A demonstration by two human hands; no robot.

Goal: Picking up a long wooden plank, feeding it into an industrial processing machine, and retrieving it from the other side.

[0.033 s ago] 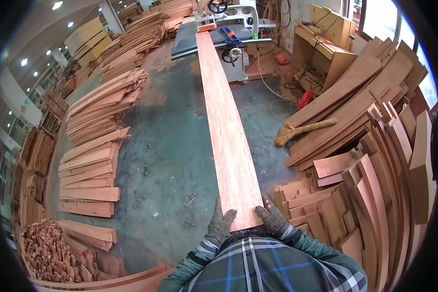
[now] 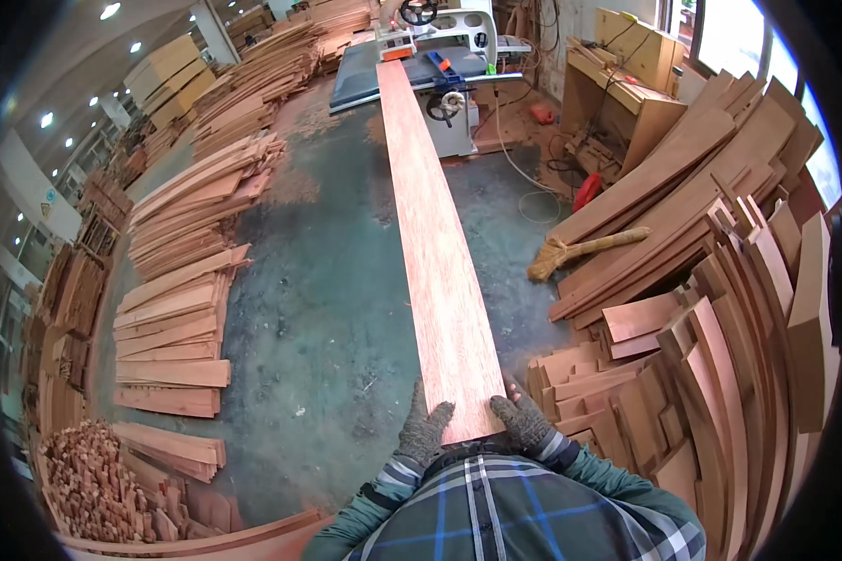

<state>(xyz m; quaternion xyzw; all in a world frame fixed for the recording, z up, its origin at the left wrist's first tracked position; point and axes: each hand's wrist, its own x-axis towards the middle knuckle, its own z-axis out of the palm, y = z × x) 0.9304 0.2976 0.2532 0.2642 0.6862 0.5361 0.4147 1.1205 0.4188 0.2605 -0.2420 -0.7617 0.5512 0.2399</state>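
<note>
A long reddish wooden board (image 2: pixel 444 271) stretches away from my body to a saw machine's dark table (image 2: pixel 355 79). Its far end lies on that table, by an orange guard (image 2: pixel 398 54). My left hand (image 2: pixel 425 428), in a dark grey knit glove, grips the near end at the left edge, thumb on top. On the right edge my right hand (image 2: pixel 526 421), gloved alike, holds the same end, thumb also on top. The fingers under the board are hidden. The near end is close against my checked apron.
Stacked planks (image 2: pixel 173 318) line the floor on the left, with a pile of small offcuts (image 2: pixel 94 481) nearer me. Curved boards (image 2: pixel 683 215) lean at the right, a brush (image 2: pixel 580 251) on them. A hose (image 2: pixel 505 140) trails beside the machine. A wooden cabinet (image 2: pixel 650 122) stands behind.
</note>
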